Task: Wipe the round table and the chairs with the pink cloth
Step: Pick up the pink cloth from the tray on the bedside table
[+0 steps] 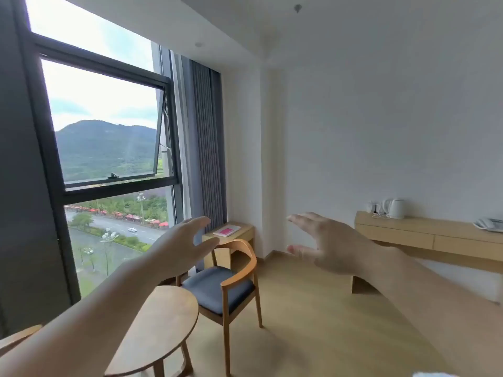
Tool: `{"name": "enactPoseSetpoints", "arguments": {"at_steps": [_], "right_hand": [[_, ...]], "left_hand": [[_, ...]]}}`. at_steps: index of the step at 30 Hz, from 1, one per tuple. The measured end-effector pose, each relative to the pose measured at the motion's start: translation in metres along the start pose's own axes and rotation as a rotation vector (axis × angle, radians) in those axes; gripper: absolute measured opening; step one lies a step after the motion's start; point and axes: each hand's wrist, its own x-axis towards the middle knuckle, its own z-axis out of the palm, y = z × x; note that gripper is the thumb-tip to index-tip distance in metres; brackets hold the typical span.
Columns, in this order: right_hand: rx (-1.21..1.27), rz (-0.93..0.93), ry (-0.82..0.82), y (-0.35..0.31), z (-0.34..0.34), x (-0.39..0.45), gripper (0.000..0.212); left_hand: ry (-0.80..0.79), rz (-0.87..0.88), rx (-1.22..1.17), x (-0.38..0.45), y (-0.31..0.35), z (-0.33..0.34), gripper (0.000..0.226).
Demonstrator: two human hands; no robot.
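- In front of the camera, two bare forearms reach out into a room; the left hand [185, 244] and the right hand [329, 244] hang in the air, apart from each other, both spread with fingers straight or loosely relaxed, holding nothing and touching nothing.
- No writing or brand can be read anywhere.
- Beyond the left hand's fingertips, a small wooden side table [245, 232] stands by the grey curtain [202, 142]; a pink item [226, 231], possibly the cloth, lies flat on a white sheet on it. I cannot tell for sure what it is.
- Below and between the hands stands a wooden chair [227, 287] with a grey seat cushion, its curved back towards the side table.
- Under the left forearm is the round table [163, 330], its edge just beside the chair's seat.
- Below the right hand, bare wooden floor [313, 322] stretches open to the white wall.
- Past the right hand, a long wooden shelf [424, 232] on the wall carries a white kettle [394, 208] and a telephone [490, 223].
- Left of the left hand is a large window [106, 137], one pane tilted open.
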Motion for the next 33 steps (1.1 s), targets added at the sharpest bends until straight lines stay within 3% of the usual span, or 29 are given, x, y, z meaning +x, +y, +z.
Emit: {"name": "enactPoseSetpoints", "arguments": {"at_steps": [9, 12, 17, 22, 27, 33], "right_hand": [[0.12, 0.059, -0.029, 0.077, 0.071, -0.02, 0.066], [0.167, 0.097, -0.057, 0.102, 0.107, -0.006, 0.067], [0.257, 0.222, -0.11, 0.155, 0.185, 0.02, 0.066], [0.299, 0.373, -0.214, 0.214, 0.261, 0.039, 0.063], [0.326, 0.486, -0.236, 0.265, 0.299, 0.066, 0.062], [0.356, 0.627, -0.285, 0.334, 0.33, 0.064, 0.059]], "left_hand": [[-0.139, -0.069, -0.105, -0.009, 0.011, 0.112, 0.042], [-0.157, -0.101, -0.092, 0.002, -0.007, 0.141, 0.048], [-0.208, -0.141, -0.153, 0.033, -0.054, 0.212, 0.042], [-0.367, -0.177, -0.218, 0.073, -0.103, 0.294, 0.043], [-0.504, -0.193, -0.307, 0.13, -0.137, 0.363, 0.046], [-0.607, -0.191, -0.31, 0.185, -0.133, 0.447, 0.043]]}}
